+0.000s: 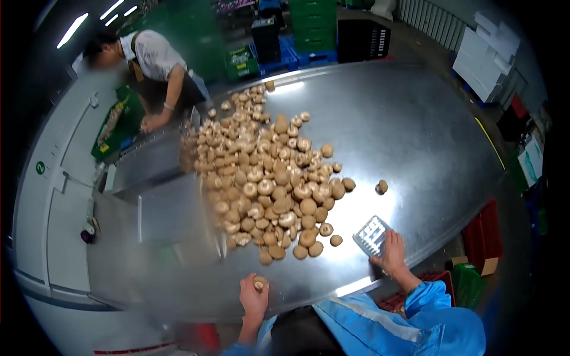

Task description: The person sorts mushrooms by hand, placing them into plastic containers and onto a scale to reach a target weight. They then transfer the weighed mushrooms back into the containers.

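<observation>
My left hand [254,299] is closed round a brown mushroom [259,285], low over the near edge of the steel table. Its cap and pale underside show between my fingers. My right hand [392,254] grips the near right side of a small clear plastic tray [368,233] that rests on the table, thumb at its lower edge and fingers along its side. Bright light reflects off the ribbed tray bottom. Between and beyond my hands spreads a large heap of brown mushrooms [282,177], caps and stems facing all ways. One lone mushroom [382,187] lies farther right.
Metal troughs [157,157] border the steel table [427,124] on the left. A co-worker [155,65] leans over a green crate [113,127] at the far left. Stacked green crates [313,26] stand behind, white foam boxes [484,59] at right, a red crate [482,234] beside the near right edge.
</observation>
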`<state>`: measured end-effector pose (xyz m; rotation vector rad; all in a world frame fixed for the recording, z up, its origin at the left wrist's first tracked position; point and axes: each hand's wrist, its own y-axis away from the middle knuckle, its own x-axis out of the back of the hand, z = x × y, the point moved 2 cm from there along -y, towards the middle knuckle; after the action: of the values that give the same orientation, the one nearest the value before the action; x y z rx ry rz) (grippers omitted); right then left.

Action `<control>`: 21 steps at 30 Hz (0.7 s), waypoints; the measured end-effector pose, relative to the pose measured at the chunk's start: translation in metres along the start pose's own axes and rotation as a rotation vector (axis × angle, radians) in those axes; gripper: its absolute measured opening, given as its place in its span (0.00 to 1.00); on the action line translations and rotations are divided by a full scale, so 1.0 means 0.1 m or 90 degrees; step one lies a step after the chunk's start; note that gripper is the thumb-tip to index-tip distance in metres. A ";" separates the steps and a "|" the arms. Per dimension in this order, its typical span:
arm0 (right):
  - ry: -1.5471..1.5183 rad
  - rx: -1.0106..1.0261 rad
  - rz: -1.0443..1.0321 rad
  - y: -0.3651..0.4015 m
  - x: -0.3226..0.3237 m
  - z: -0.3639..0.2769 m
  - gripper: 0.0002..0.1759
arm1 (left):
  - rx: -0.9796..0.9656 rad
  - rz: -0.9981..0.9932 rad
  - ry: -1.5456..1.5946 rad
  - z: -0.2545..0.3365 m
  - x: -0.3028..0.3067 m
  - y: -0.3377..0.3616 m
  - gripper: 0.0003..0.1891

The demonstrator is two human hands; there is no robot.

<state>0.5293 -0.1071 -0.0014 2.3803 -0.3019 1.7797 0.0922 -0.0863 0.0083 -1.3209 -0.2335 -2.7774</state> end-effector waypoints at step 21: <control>-0.094 -0.016 0.058 0.10 -0.02 0.04 0.49 | -0.253 0.151 -0.019 0.98 -0.58 -0.72 0.40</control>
<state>0.5302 -0.1179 -0.0049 2.5231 -0.4561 1.6271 0.1960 -0.0005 0.0160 -1.3546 0.4673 -2.6870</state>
